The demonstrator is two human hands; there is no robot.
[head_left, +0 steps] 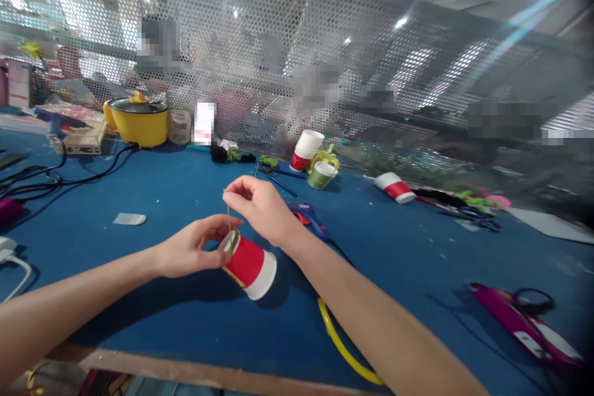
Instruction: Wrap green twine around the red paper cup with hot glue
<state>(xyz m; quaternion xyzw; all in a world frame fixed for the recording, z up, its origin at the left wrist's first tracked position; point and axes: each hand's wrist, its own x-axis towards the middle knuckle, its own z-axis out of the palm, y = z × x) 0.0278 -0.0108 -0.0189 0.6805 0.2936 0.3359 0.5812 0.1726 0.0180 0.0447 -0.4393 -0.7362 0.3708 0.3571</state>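
My left hand (pixel 197 247) grips a red and white paper cup (pixel 248 263) near its base end, with the cup tilted on its side just over the blue table. Green yarn (pixel 234 242) is wrapped round that end of the cup. A strand of it runs up to my right hand (pixel 255 201), whose thumb and fingertips pinch the yarn above the cup. Behind my right wrist lies a blue glue gun (pixel 313 221), partly hidden by the arm. The fingers of my left hand behind the cup are partly out of sight.
At the back stand a yellow electric pot (pixel 142 120), stacked paper cups (pixel 307 148) and a green-wrapped cup (pixel 322 175). Another red and white cup (pixel 395 187) lies right of them, near scissors (pixel 480 218). A purple device (pixel 524 325) sits at right; cables (pixel 51 179) cross the left.
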